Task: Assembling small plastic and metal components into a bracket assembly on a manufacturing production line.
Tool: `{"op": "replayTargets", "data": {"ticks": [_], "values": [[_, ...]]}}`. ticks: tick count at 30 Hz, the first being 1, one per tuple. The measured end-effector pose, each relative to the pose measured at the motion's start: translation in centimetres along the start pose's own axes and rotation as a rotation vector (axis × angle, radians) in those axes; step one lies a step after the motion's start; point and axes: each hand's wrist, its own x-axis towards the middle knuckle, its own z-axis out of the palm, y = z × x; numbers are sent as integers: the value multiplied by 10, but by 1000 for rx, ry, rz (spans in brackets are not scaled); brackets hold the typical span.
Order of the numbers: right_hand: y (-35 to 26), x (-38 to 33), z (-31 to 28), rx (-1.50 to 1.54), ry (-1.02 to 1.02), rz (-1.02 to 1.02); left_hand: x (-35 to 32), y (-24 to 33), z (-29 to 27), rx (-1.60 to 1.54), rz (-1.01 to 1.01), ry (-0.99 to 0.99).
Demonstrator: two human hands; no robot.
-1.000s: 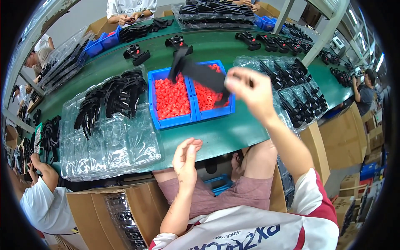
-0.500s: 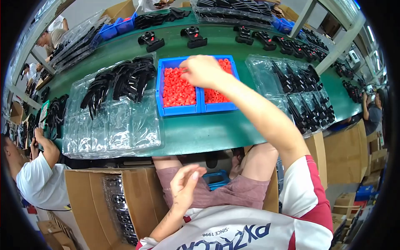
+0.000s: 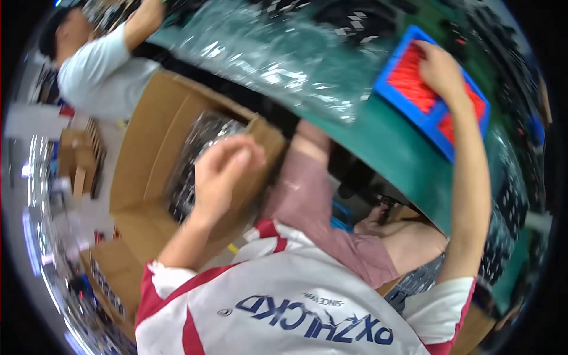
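The picture is smeared by motion. My left hand (image 3: pixel 222 171) is raised in front of an open cardboard box (image 3: pixel 145 145), fingers loosely bent, thumb apart, and no object visible in it. Inside that box are clear plastic trays with black parts (image 3: pixel 190 160). At the upper right, my right hand (image 3: pixel 441 68) reaches over a blue two-compartment bin (image 3: pixel 402 115). Small red parts (image 3: pixel 411 83) fill both compartments. Its fingers point down at the red parts in the farther-left compartment; their tips are blurred, and whether they hold anything cannot be made out.
On the green table (image 3: pixel 378 139) lies a clear plastic tray (image 3: pixel 272 59), left of the bin, with blurred black parts at its far side. A co-worker in a light shirt (image 3: pixel 97 68) sits at the upper left. More cardboard boxes (image 3: pixel 77 151) stand on the floor.
The view has swung left and tilted, so the bin now shows at the upper right and the cardboard box nearer the middle. My left hand now appears before the box; my right stays over the bin.
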Motion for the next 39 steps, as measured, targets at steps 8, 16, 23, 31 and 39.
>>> {"op": "replayTargets", "data": {"ticks": [8, 16, 23, 31, 39], "values": [[4, 13, 10, 60, -100, -49, 37, -98, -197, 404, -240, 367], [-3, 16, 5, 203, -154, 268, 26, -227, -279, 1026, -532, 290], [4, 12, 5, 188, -80, 1, 60, -275, -255, 1271, -528, 237], [-7, 6, 2, 144, -1, 137, 46, -278, -278, 1292, -412, 297], [1, 1, 9, 273, 299, 15, 30, -61, -120, -33, -26, 365]]}}
